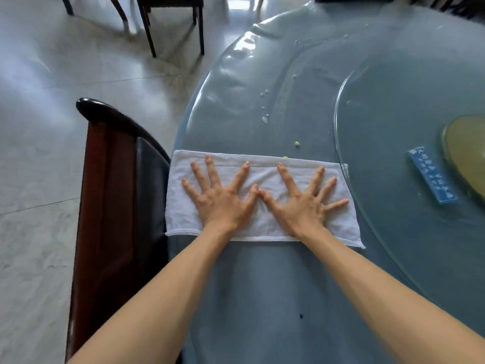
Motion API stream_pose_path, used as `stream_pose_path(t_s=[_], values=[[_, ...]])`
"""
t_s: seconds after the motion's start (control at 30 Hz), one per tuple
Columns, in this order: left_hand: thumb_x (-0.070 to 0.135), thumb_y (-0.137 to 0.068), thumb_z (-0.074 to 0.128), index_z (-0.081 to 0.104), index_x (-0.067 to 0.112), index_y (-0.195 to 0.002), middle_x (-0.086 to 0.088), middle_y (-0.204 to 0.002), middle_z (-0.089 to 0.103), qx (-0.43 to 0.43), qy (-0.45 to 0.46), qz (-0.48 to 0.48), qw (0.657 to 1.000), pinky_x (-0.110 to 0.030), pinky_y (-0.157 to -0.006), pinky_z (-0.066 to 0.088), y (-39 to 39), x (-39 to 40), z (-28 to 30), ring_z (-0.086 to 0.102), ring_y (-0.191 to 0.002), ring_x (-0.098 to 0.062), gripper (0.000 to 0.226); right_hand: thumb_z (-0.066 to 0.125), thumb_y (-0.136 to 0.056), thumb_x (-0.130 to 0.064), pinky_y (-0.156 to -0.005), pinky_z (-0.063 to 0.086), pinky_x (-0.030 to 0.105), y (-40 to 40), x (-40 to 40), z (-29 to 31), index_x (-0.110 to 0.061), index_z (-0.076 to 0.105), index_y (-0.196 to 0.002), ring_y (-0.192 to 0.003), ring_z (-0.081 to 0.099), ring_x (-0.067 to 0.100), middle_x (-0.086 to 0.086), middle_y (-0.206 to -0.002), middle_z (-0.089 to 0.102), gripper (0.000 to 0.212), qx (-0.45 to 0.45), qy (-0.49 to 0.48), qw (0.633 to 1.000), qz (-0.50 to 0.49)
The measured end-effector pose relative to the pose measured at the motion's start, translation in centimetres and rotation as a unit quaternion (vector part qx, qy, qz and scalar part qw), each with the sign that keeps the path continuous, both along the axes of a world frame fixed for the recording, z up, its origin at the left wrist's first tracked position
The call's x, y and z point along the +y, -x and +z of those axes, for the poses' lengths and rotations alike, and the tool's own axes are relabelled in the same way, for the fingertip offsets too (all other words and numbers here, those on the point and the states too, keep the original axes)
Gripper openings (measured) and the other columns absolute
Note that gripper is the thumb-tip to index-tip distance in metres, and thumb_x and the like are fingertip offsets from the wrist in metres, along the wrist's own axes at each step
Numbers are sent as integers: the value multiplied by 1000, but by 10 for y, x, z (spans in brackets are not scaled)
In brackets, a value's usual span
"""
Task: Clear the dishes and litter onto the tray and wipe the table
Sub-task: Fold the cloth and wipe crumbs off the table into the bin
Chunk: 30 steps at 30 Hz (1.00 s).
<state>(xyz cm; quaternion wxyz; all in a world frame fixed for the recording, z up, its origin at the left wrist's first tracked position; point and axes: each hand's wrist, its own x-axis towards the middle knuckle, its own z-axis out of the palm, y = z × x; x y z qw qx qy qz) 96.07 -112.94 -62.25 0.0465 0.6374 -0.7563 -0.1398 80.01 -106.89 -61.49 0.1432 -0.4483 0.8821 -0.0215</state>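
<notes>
A white folded cloth [341, 227] lies flat on the round blue-grey table [262, 298] near its left edge. My left hand [223, 198] and my right hand [301, 203] press down on the cloth side by side, fingers spread straight, thumbs touching. Just beyond the cloth lie small yellow crumbs [297, 143], and farther out some clear wet bits [265, 118]. No tray or dishes are in view.
A glass turntable [367, 206] covers the table's right part, with a blue label [433, 177] and a yellowish disc [467, 153] under it. A dark wooden chair [112, 206] stands against the table's left edge. More chairs [170, 22] stand on the tiled floor behind.
</notes>
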Motion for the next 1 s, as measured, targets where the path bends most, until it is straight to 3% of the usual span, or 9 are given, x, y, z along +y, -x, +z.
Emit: stream_pose_path(t_s=[0.53, 1.0], values=[[87, -84, 17, 4, 68, -148, -17, -168, -16, -7, -3, -142, 990, -72, -113, -13, 68, -261, -4, -24, -150, -47, 67, 15, -62, -108, -104, -11, 86, 49, -222, -5, -76, -6, -145, -150, -26, 53, 19, -168, -26, 92, 7, 6, 992, -127], [87, -83, 16, 8, 65, -149, -18, -167, -17, 16, 1, -246, 969, -72, -113, -12, 129, -396, -11, -23, -149, -48, 69, 14, -57, -110, -106, -10, 85, 88, -333, -4, -78, -7, -143, -152, -22, 53, 18, -170, -22, 94, 19, -9, 974, -227]])
